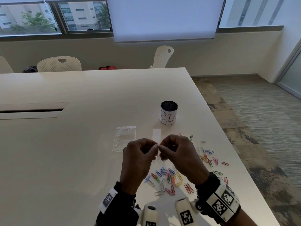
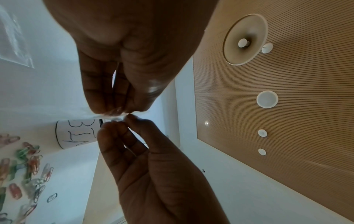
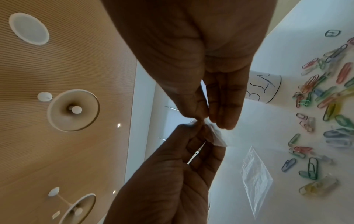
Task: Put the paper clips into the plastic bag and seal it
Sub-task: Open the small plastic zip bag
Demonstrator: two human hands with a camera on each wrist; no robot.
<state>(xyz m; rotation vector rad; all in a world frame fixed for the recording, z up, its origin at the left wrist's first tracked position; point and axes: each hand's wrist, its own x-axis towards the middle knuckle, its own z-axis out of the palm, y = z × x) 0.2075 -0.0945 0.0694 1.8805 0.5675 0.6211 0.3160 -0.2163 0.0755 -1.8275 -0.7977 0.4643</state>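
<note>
Both hands are raised over the white table, fingertips meeting. My left hand (image 1: 153, 148) and my right hand (image 1: 162, 148) each pinch the top edge of a small clear plastic bag (image 1: 156, 137). In the left wrist view the crumpled plastic (image 2: 113, 116) sits between the left hand (image 2: 118, 106) and right hand (image 2: 122, 125). The right wrist view shows the same bag (image 3: 216, 136) between both thumbs. Coloured paper clips (image 1: 169, 176) lie loose under the hands, and more clips (image 1: 208, 159) to the right. I see no clip inside the held bag.
A second clear bag (image 1: 124, 139) lies flat on the table left of the hands. A black mesh cup with a white "BIN" label (image 1: 168, 115) stands behind them. The table's right edge (image 1: 228, 136) runs close to the clips. White chairs (image 1: 59, 64) stand at the far side.
</note>
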